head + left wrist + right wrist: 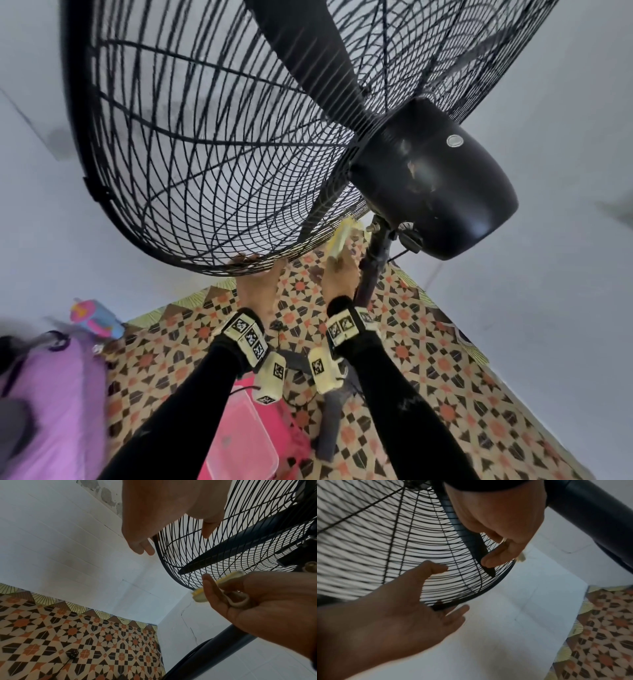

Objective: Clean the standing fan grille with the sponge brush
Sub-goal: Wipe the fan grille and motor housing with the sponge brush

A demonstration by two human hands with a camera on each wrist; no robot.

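Note:
The black standing fan grille (212,144) fills the upper head view, seen from behind, with the motor housing (435,178) at its right. My left hand (260,270) grips the grille's bottom rim (471,595): its thumb (436,567) lies on the rear wires and its fingers (455,615) wrap under the rim. My right hand (337,270) holds the yellow-and-white sponge brush (342,240) and presses it against the lower rear wires near the motor. In the left wrist view the sponge brush (223,580) sits between my right hand's (257,601) thumb and fingers.
The fan's black pole (373,267) stands just right of my right hand. Below lie a patterned tiled floor (445,377), a pink plastic box (246,438), a purple bag (51,411) at left and a black cable (72,654). White walls (565,274) enclose the corner.

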